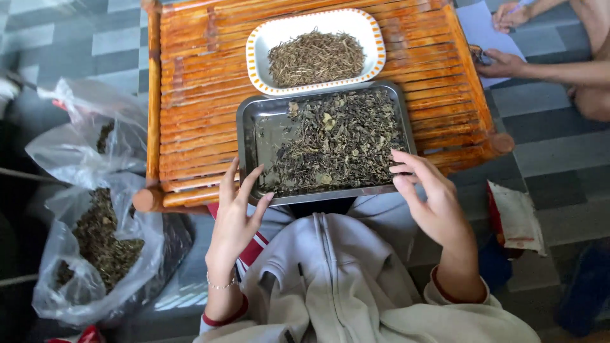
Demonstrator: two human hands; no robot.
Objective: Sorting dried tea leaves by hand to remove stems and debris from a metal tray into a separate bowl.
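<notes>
Two hands of mine are at the near edge of the metal tray, one on each side. My left hand stands with the fingers spread and a little bent; the fingertips rest at the left front corner of the tray, touching its rim or just above it — I cannot tell which. My right hand is at the right front corner, fingers loosely apart and curled, and the tips reach over the rim to the edge of the dried leaves. Neither hand pinches anything that I can see.

The dried leaves lie as a dark green heap in the middle and right part of the tray, while the left part shows bare metal with only some crumbs. The tray sits on a low bamboo table, at its near side, above my lap. Just behind the tray, touching it or almost, stands a white dish with an orange rim, filled with thin brownish stems.

On the floor at my left are clear plastic bags with more dark leaves inside. At the far right, another person's hands rest on a sheet of paper — well apart from mine.
</notes>
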